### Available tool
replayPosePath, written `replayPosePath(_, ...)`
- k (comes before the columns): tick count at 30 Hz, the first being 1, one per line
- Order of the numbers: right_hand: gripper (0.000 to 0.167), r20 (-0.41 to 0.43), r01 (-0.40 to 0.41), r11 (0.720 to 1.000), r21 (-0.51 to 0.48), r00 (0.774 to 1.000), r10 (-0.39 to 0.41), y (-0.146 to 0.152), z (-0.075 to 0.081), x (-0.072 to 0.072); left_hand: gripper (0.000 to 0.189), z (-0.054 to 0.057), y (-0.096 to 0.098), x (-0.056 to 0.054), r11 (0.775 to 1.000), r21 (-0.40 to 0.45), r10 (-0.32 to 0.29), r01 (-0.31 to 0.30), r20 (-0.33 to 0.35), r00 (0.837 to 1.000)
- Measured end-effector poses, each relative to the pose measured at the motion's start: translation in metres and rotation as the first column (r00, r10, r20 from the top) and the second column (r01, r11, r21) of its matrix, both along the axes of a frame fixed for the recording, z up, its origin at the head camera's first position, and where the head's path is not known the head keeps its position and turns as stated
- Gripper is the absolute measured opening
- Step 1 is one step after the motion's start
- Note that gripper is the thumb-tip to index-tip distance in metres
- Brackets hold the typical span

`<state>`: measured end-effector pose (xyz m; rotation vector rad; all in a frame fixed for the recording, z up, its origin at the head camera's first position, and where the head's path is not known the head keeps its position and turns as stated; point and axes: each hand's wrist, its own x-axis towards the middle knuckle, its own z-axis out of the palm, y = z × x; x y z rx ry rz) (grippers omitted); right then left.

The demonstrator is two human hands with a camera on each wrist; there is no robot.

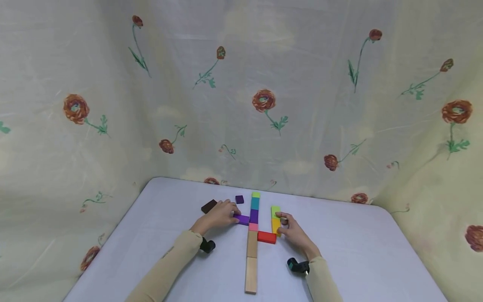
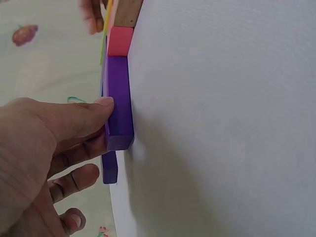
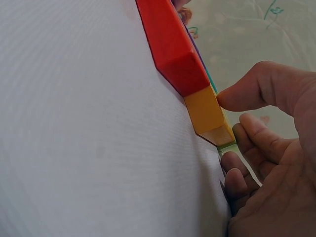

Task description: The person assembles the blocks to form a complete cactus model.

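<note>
My left hand (image 1: 219, 214) pinches a purple block (image 1: 243, 219) near its outer end, thumb on the near side; the left wrist view shows its far end against a pink block (image 2: 120, 42). My right hand (image 1: 296, 235) is at a yellow block (image 3: 204, 109), thumb tip right at its upper edge. The index finger of that hand reaches over a lime block (image 1: 275, 209) behind the yellow one. A red block (image 1: 267, 238) lies crosswise between the yellow block and the central column.
The column runs away from me: two wooden blocks (image 1: 252, 244), pink, a violet block (image 1: 254, 216), a teal block (image 1: 255, 203) and a small lime block (image 1: 255, 194). A dark purple cube (image 1: 239, 199) and dark brown block (image 1: 208, 206) lie behind my left hand on the white table (image 1: 354, 251).
</note>
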<state>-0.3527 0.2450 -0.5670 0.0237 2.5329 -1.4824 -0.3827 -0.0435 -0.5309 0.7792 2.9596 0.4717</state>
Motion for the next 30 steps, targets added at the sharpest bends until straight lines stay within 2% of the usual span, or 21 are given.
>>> replayPosePath(12, 0.056, 0.02, 0.011, 1.0, -0.001, 1.0, -0.011, -0.0018, 0.0038, 0.0008, 0.026, 0.0003, 0.0016, 0.0007, 1.0, 0.019, 0.021, -0.021, 0.004, 1.0)
replayPosePath(24, 0.058, 0.017, 0.01, 1.0, -0.01, 1.0, -0.01, -0.0023, 0.0007, -0.0008, 0.026, 0.0025, 0.0024, 0.0034, 0.997, 0.058, 0.04, -0.042, 0.029, 0.999)
replayPosePath(30, 0.057, 0.023, 0.012, 1.0, -0.013, 1.0, -0.012, -0.0017, 0.0006, 0.0, 0.037, 0.0045, -0.0027, 0.0017, 0.996, 0.088, 0.025, -0.031, 0.073, 0.997)
